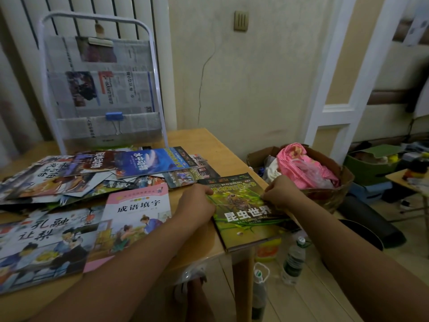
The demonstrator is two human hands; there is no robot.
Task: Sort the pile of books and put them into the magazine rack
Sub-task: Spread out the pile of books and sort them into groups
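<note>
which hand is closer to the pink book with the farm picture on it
Left. The left hand grips the green insect book just right of the pink book; the right hand grips its far edge.

Only one view on my feed: head cam, wide-angle, worn by the person, looking fwd and down over the worktop (pixel 204 145). It sits close; both forearms enter from the bottom edge, left hand (pixel 197 203) and right hand (pixel 282 190) landing near frame center. Magazine rack (pixel 102 84) stands upper left, at the worktop's far side. Floor (pixel 325 287) fills lower right. Edges bend w/ lens distortion. No 2nd view, so no overlap.
</note>
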